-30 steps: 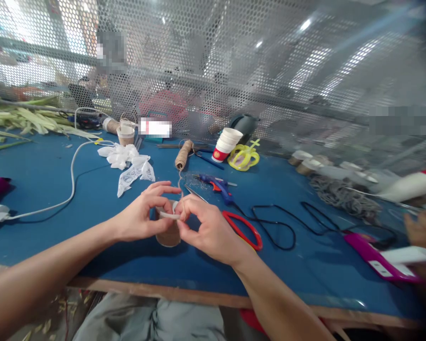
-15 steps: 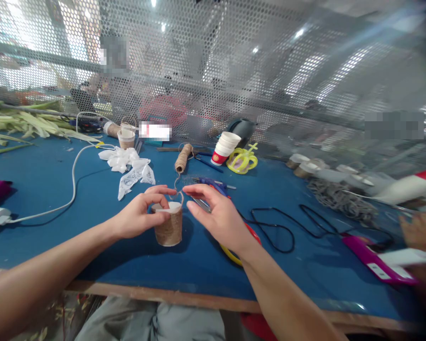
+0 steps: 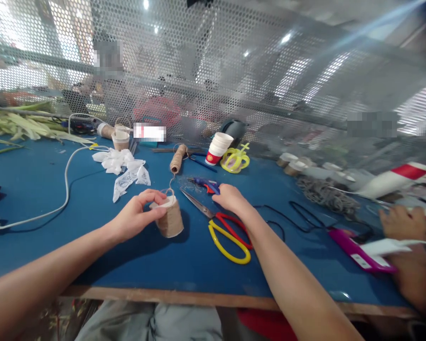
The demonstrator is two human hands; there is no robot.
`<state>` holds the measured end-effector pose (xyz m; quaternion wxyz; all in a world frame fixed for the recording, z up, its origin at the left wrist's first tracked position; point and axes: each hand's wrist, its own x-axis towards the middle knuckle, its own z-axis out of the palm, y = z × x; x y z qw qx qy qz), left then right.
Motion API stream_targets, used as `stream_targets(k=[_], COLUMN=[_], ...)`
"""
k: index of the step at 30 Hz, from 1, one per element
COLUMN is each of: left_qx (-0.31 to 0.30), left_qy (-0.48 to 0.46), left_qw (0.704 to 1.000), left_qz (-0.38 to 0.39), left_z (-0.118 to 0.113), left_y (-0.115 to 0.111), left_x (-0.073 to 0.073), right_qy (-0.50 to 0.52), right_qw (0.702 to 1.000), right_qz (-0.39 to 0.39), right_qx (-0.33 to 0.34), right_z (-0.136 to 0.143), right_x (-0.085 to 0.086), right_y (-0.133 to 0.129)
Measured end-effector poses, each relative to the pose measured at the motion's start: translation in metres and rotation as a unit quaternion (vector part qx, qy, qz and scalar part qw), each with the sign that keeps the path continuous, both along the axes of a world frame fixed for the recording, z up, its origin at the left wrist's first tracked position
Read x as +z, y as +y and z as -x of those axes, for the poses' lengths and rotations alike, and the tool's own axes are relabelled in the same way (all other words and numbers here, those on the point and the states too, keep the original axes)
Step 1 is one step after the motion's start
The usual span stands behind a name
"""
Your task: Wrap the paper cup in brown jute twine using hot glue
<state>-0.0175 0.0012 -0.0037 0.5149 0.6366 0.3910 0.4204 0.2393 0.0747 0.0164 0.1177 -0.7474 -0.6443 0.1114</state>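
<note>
Brown wrapped cup (image 3: 172,221), tilted, left of scissors (image 3: 208,213), over blue tabletop (image 3: 135,265) | left hand (image 3: 137,211): fingers pinching rim | likely light, crushable wall; grip rim gently | right hand (image 3: 228,197): fingers curled at glue gun (image 3: 202,182) handle, closure can't tell

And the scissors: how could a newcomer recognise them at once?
On the blue table, find the left hand holding a brown cup. Right of this cup lie the scissors; unlike the glue gun beyond, they have one red and one yellow loop.
</note>
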Motion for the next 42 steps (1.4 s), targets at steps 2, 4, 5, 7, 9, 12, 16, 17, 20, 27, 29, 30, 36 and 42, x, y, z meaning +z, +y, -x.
stream_targets(k=[2,4,5,7,9,12,16,17,20,27,29,30,36,42], left_qx=[-0.007,-0.020,-0.032,-0.060,-0.091,-0.126,-0.111,-0.098,-0.068,-0.053,-0.049,-0.046,-0.038,-0.037], left_qy=[0.052,0.087,0.100,0.122,0.144,0.164,0.133,0.117,0.085,0.092,0.089,0.088,0.084,0.090], left_qw=[0.997,0.992,0.990,0.986,0.981,0.974,0.981,0.984,0.991,0.991,0.991,0.992,0.992,0.991], left_qz=[-0.055,-0.088,-0.096,-0.099,-0.096,-0.095,-0.091,-0.087,-0.074,-0.083,-0.084,-0.084,-0.090,-0.087], left_z=[0.002,0.005,0.007,0.012,0.016,0.021,0.020,0.019,0.015,0.012,0.013,0.013,0.014,0.013], left_y=[0.000,0.001,0.002,0.005,0.007,0.010,0.012,0.012,0.012,0.010,0.010,0.010,0.011,0.012], left_x=[0.001,0.004,0.005,0.010,0.015,0.020,0.018,0.016,0.010,0.008,0.008,0.007,0.004,0.005], right_qy=[0.037,0.074,0.100,0.188,0.355,0.438,0.435,0.412,0.285,0.119,0.107,0.107,0.149,0.154], right_qw=[0.999,0.996,0.993,0.979,0.930,0.890,0.881,0.891,0.936,0.931,0.924,0.922,0.925,0.930], right_qz=[-0.015,-0.041,-0.059,-0.083,-0.062,-0.028,-0.022,-0.014,-0.028,-0.140,-0.163,-0.166,-0.134,-0.130], right_qx=[-0.009,-0.012,-0.008,0.018,0.068,0.123,0.183,0.191,0.206,0.317,0.330,0.334,0.323,0.309], right_z=[-0.001,-0.001,-0.001,0.003,0.008,0.018,0.028,0.030,0.031,0.033,0.035,0.036,0.037,0.036], right_x=[0.000,0.006,0.010,0.020,0.029,0.035,0.032,0.031,0.029,0.032,0.032,0.032,0.026,0.027], right_y=[-0.001,-0.007,-0.012,-0.024,-0.038,-0.059,-0.078,-0.082,-0.091,-0.101,-0.100,-0.100,-0.102,-0.102])
